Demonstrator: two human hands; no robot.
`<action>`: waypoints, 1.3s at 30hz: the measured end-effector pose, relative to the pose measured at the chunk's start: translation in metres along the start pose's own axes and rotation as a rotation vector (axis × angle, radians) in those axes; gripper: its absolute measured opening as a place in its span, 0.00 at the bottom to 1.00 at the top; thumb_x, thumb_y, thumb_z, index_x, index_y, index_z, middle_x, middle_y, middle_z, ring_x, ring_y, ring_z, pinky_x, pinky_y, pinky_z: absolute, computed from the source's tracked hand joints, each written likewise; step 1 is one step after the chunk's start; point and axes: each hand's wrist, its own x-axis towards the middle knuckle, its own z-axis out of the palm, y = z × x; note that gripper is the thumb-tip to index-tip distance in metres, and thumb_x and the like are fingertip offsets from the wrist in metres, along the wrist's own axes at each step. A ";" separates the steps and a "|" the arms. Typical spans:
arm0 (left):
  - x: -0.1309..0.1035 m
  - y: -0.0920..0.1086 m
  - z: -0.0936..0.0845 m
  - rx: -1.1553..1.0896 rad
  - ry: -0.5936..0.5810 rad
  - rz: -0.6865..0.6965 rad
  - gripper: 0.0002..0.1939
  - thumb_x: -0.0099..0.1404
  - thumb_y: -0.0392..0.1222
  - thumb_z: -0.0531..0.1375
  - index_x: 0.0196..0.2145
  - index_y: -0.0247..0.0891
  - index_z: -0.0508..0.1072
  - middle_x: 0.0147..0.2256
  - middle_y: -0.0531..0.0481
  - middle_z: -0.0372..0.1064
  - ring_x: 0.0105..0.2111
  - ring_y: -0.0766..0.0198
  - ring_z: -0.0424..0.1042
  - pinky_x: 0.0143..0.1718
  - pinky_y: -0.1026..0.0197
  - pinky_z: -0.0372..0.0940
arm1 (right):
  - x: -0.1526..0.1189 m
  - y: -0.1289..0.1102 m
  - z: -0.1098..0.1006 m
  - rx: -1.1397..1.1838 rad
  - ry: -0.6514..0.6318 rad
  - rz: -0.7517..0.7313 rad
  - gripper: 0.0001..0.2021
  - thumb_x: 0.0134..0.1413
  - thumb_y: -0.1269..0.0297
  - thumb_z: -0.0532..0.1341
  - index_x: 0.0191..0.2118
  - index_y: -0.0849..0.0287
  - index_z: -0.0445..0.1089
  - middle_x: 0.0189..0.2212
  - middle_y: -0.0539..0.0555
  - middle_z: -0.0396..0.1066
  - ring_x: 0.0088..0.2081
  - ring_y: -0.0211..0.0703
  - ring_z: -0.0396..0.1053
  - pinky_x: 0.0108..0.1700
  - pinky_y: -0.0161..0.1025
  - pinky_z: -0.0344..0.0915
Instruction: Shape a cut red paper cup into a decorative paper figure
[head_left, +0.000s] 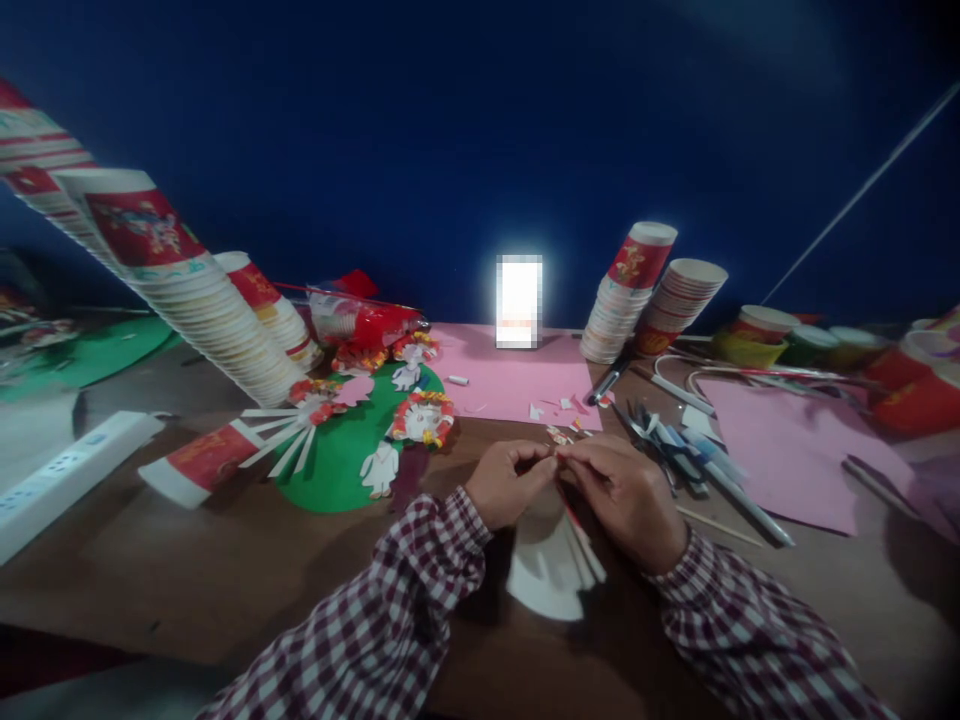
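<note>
Both hands meet over the brown table in front of me, thumbs and fingertips pinched together. Between them is a paper cup point(546, 565) whose wall is cut into strips; its white side faces up and the strips fan towards me. My left hand point(511, 482) pinches the cup's far end from the left. My right hand point(626, 490) is closed on the same end from the right, fingertips touching those of the left. What exactly lies between the fingertips is hidden. Small printed paper scraps point(562, 435) lie just beyond the hands.
Tall stacks of paper cups point(202, 310) lean at left, with more cup stacks point(619, 300) at back right. Paper flower pieces rest on green paper point(337, 470). Pink sheets point(487, 390), pens point(739, 495), a white power strip point(67, 480) and a bright, blurred-out screen point(518, 300) surround the hands.
</note>
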 end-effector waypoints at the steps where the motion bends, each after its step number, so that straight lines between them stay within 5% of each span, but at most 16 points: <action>1: 0.000 -0.001 0.000 -0.008 0.006 0.001 0.12 0.56 0.41 0.54 0.29 0.31 0.73 0.26 0.49 0.69 0.28 0.67 0.65 0.31 0.67 0.60 | 0.000 0.000 0.000 0.000 0.004 -0.001 0.09 0.53 0.69 0.53 0.38 0.57 0.68 0.35 0.53 0.69 0.39 0.40 0.65 0.43 0.39 0.62; 8: 0.001 -0.006 0.003 -0.072 0.072 -0.078 0.13 0.53 0.36 0.56 0.36 0.30 0.71 0.31 0.45 0.71 0.30 0.66 0.68 0.33 0.66 0.63 | -0.001 0.000 0.002 -0.060 0.024 -0.045 0.09 0.54 0.68 0.53 0.39 0.57 0.68 0.35 0.54 0.69 0.39 0.41 0.64 0.42 0.39 0.62; 18: 0.000 -0.003 -0.003 0.028 0.085 -0.100 0.18 0.56 0.50 0.54 0.25 0.31 0.74 0.17 0.53 0.62 0.18 0.73 0.58 0.19 0.70 0.55 | 0.000 -0.003 0.002 -0.069 -0.004 -0.047 0.09 0.54 0.68 0.52 0.36 0.58 0.69 0.33 0.54 0.69 0.37 0.41 0.65 0.41 0.39 0.61; 39: -0.001 0.002 -0.003 0.013 0.154 -0.120 0.13 0.53 0.44 0.58 0.24 0.30 0.74 0.20 0.50 0.68 0.20 0.71 0.63 0.21 0.69 0.57 | -0.001 -0.002 0.004 -0.009 -0.028 0.015 0.08 0.53 0.68 0.54 0.39 0.57 0.68 0.35 0.53 0.70 0.40 0.41 0.65 0.43 0.40 0.62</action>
